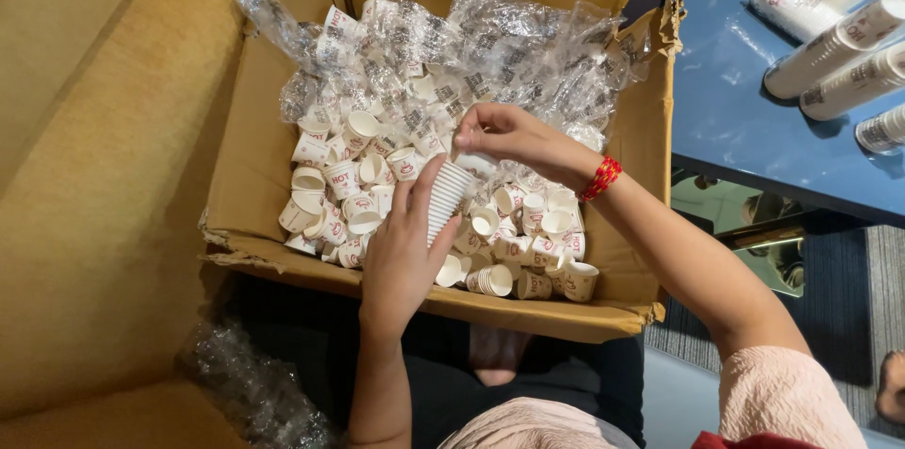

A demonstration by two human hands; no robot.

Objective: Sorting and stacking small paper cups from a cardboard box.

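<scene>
Over the open cardboard box [255, 157] of loose paper cups [349, 195], the left hand [403, 256] wraps a nested stack of cups [445, 196], steadying it upright; the right hand [509, 136] pinches the stack's top cup with closed fingertips, aligning it. Crumpled plastic sleeves [490, 44] lie behind.

My arms are bare below short, pale pink textured sleeves [787, 392]. A red beaded bracelet [600, 178] circles my right wrist, and dark trousers [452, 383] cover my lap.

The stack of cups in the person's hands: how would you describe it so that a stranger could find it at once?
Look in the open cardboard box full of loose small paper cups. Over its middle, the left hand holds a stack of nested white cups, and the right hand touches its top. Unlike its scattered neighbours, it forms one ribbed column.
</scene>
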